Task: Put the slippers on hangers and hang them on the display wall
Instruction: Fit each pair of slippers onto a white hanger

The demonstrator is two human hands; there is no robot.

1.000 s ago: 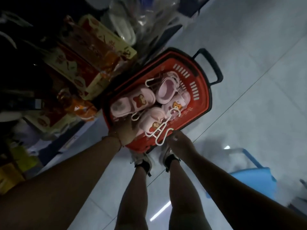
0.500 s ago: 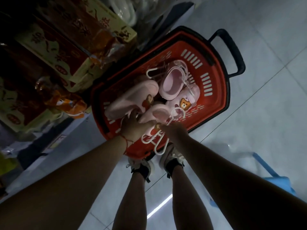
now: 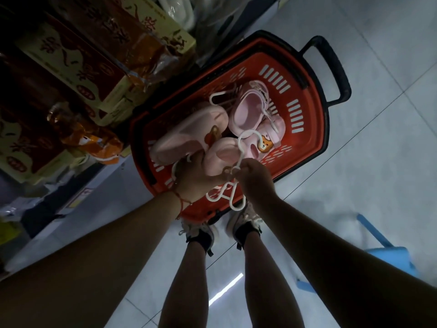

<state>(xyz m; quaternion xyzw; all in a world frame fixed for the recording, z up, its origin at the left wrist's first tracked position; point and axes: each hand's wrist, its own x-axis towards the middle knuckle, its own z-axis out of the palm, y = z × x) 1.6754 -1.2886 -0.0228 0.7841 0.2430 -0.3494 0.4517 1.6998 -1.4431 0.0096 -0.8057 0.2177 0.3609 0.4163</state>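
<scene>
Your left hand (image 3: 197, 172) grasps a pink slipper (image 3: 189, 136) above the red shopping basket (image 3: 305, 129), and your right hand (image 3: 251, 172) pinches a white plastic hanger (image 3: 246, 144) just beside it. More slippers and another hanger (image 3: 218, 97) lie tangled in the basket. The risk, as I judge it: the hook may snag a neighbouring strap and drag a second slipper out, or the lifted slipper may slip off before it seats.

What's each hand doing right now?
Left hand: grips a pink slipper over the red basket.
Right hand: pinches a white hanger.
</scene>
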